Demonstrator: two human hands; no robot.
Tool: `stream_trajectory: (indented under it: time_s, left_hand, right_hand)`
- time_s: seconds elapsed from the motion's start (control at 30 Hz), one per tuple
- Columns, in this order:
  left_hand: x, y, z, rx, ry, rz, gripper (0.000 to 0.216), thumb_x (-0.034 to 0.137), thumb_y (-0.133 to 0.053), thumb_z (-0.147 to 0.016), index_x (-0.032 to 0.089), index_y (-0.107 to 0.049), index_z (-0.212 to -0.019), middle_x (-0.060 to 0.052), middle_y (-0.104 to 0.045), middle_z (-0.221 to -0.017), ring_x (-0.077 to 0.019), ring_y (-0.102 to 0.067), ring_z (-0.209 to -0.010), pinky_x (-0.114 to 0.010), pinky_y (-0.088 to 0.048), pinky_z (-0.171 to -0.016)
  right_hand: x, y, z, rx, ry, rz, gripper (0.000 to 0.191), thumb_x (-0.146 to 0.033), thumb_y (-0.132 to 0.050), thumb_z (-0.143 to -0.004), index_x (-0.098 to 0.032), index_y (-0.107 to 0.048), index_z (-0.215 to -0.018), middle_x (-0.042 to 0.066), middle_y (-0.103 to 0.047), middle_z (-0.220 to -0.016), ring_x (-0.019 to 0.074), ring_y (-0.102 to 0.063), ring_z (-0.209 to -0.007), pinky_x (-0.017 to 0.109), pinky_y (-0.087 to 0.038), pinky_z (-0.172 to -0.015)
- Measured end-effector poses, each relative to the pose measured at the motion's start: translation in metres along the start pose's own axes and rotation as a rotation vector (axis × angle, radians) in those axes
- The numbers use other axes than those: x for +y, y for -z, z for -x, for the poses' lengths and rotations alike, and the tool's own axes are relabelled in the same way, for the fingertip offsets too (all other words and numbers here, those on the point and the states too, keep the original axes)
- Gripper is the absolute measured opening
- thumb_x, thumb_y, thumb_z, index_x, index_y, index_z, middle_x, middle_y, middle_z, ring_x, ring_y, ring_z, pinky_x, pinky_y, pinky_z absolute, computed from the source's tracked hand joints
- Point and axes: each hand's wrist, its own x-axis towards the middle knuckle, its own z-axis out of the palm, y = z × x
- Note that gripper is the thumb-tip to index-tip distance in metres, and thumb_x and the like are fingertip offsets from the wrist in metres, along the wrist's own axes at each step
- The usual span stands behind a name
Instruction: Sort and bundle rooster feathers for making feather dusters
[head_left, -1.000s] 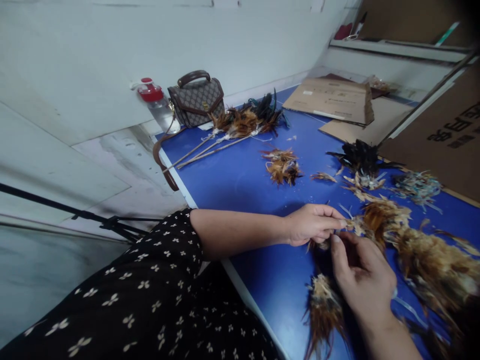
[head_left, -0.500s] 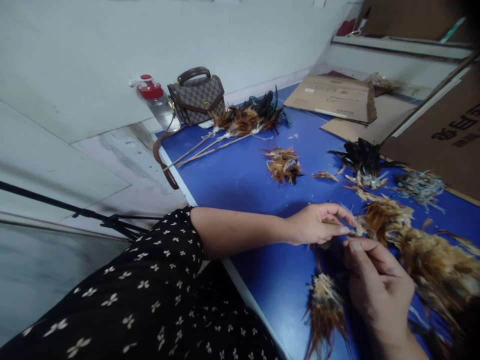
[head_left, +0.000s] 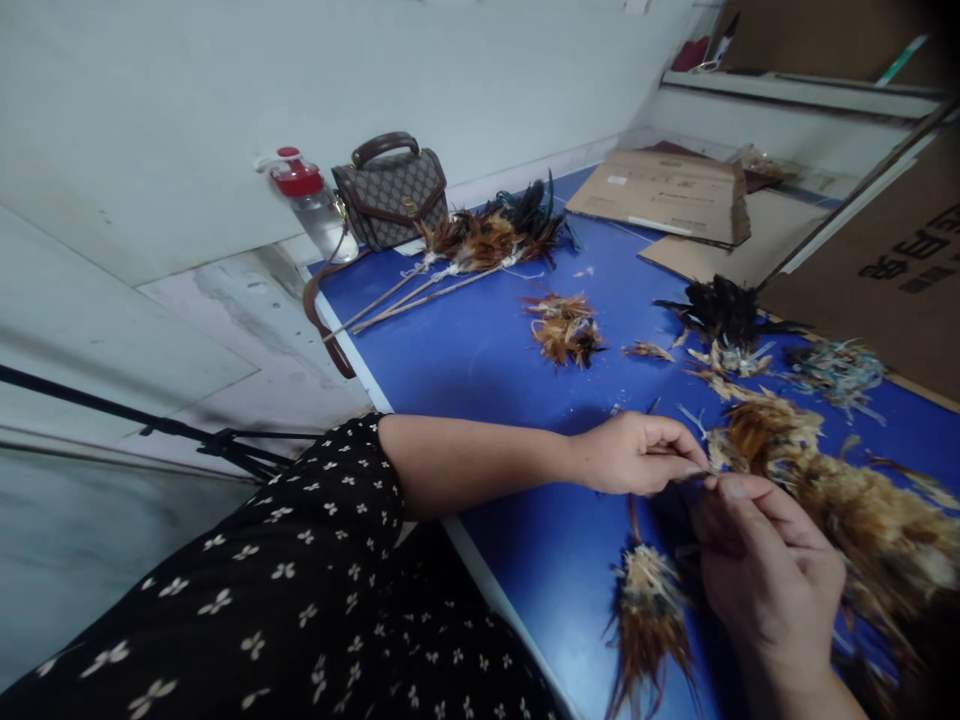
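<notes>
My left hand (head_left: 637, 455) rests on the blue table (head_left: 480, 360) with thumb and fingers pinched on a thin feather quill. My right hand (head_left: 765, 565) meets it from the right, fingers curled and pinching the same small feather where the fingertips touch. Right of both hands lies a long heap of brown and tan feathers (head_left: 847, 500). A tied brown feather bundle (head_left: 649, 610) lies on the table just below my left hand.
Feather dusters on thin sticks (head_left: 465, 255) lie at the back, by a patterned handbag (head_left: 390, 195) and a red-capped bottle (head_left: 304, 200). Small feather piles (head_left: 566, 330), black feathers (head_left: 720, 310) and flat cardboard (head_left: 667, 195) lie further back. A tripod leg (head_left: 150, 425) stands left of the table.
My right hand has slid right and slightly down, while my left hand's pinch stretched right to follow it. The feathers on the table lie as before.
</notes>
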Motion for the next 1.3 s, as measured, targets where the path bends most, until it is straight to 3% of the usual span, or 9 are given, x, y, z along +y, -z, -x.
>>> stream_trajectory:
  time_s: [0.17, 0.3, 0.43, 0.6, 0.73, 0.87, 1.0, 1.13, 1.3]
  left_hand:
    - [0.012, -0.009, 0.003, 0.123, 0.076, 0.142, 0.051, 0.042, -0.108, -0.084, 0.020, -0.065, -0.100, 0.008, -0.066, -0.076, -0.0033, -0.044, -0.048, -0.023, -0.034, -0.047]
    - [0.017, -0.009, 0.002, 0.162, 0.091, 0.204, 0.049, 0.039, -0.107, -0.084, 0.019, -0.065, -0.100, 0.006, -0.067, -0.076, -0.0025, -0.042, -0.047, -0.020, -0.029, -0.045]
    - [0.014, -0.006, 0.002, 0.167, 0.071, 0.221, 0.045, 0.037, -0.104, -0.087, 0.019, -0.065, -0.099, 0.004, -0.068, -0.076, -0.0024, -0.043, -0.046, -0.019, -0.030, -0.045]
    - [0.010, -0.003, 0.005, 0.159, -0.029, 0.162, 0.054, 0.046, -0.107, -0.081, 0.018, -0.065, -0.099, 0.003, -0.071, -0.074, -0.0039, -0.046, -0.047, -0.020, -0.035, -0.045]
    - [0.009, -0.002, 0.007, 0.149, -0.039, -0.007, 0.057, 0.059, -0.104, -0.085, 0.019, -0.065, -0.100, 0.008, -0.061, -0.057, -0.0074, -0.049, -0.045, -0.021, -0.039, -0.048]
    - [0.009, -0.003, 0.008, 0.172, -0.033, -0.044, 0.059, 0.062, -0.102, -0.086, 0.020, -0.063, -0.101, 0.009, -0.059, -0.055, -0.0075, -0.047, -0.044, -0.022, -0.037, -0.048]
    - [0.007, -0.004, 0.007, 0.172, -0.020, -0.060, 0.049, 0.053, -0.099, -0.091, 0.021, -0.063, -0.100, 0.010, -0.057, -0.056, -0.0069, -0.046, -0.046, -0.022, -0.038, -0.050]
    - [0.002, -0.003, 0.002, 0.196, 0.001, -0.103, 0.038, 0.044, -0.094, -0.096, 0.021, -0.064, -0.099, 0.010, -0.058, -0.060, -0.0070, -0.048, -0.049, -0.022, -0.039, -0.053]
    - [-0.007, 0.003, -0.005, 0.209, -0.052, -0.162, 0.039, 0.040, -0.099, -0.090, 0.018, -0.067, -0.094, 0.005, -0.067, -0.072, -0.0077, -0.060, -0.061, -0.023, -0.046, -0.062]
  right_hand:
    - [0.006, 0.004, -0.001, 0.053, -0.004, 0.077, 0.049, -0.051, -0.109, -0.079, -0.022, -0.085, -0.109, -0.007, -0.051, -0.062, 0.0071, -0.044, -0.053, 0.018, -0.039, -0.051]
    - [0.017, 0.007, -0.004, 0.065, 0.036, 0.248, 0.048, -0.058, -0.104, -0.087, -0.026, -0.084, -0.117, -0.005, -0.059, -0.068, 0.0101, -0.048, -0.052, 0.021, -0.040, -0.045]
    - [0.023, 0.006, -0.005, 0.025, 0.088, 0.336, 0.046, -0.070, -0.096, -0.094, -0.028, -0.083, -0.107, -0.001, -0.063, -0.073, 0.0124, -0.049, -0.054, 0.024, -0.039, -0.044]
    - [0.024, -0.008, 0.005, -0.046, 0.173, 0.447, 0.053, -0.077, -0.083, -0.103, -0.024, -0.079, -0.105, 0.003, -0.075, -0.083, 0.0170, -0.064, -0.067, 0.030, -0.054, -0.060]
    - [0.021, -0.016, 0.012, -0.104, 0.211, 0.509, 0.046, -0.070, -0.072, -0.112, -0.025, -0.076, -0.104, 0.004, -0.079, -0.089, 0.0182, -0.068, -0.071, 0.034, -0.060, -0.071]
    - [0.019, -0.014, 0.012, -0.090, 0.238, 0.579, 0.039, -0.062, -0.069, -0.114, -0.026, -0.075, -0.101, 0.001, -0.074, -0.078, 0.0179, -0.064, -0.066, 0.032, -0.053, -0.063]
    - [0.021, -0.009, 0.010, -0.075, 0.291, 0.631, 0.037, -0.061, -0.071, -0.113, -0.026, -0.077, -0.101, 0.002, -0.074, -0.077, 0.0176, -0.063, -0.064, 0.031, -0.048, -0.060]
    - [0.021, -0.005, 0.007, -0.103, 0.342, 0.661, 0.034, -0.059, -0.074, -0.111, -0.026, -0.080, -0.104, 0.003, -0.079, -0.081, 0.0193, -0.068, -0.066, 0.033, -0.053, -0.064]
    - [0.001, 0.007, -0.004, -0.203, 0.568, 0.827, 0.026, -0.052, -0.075, -0.112, -0.028, -0.083, -0.105, 0.005, -0.082, -0.089, 0.0205, -0.073, -0.071, 0.036, -0.057, -0.072]
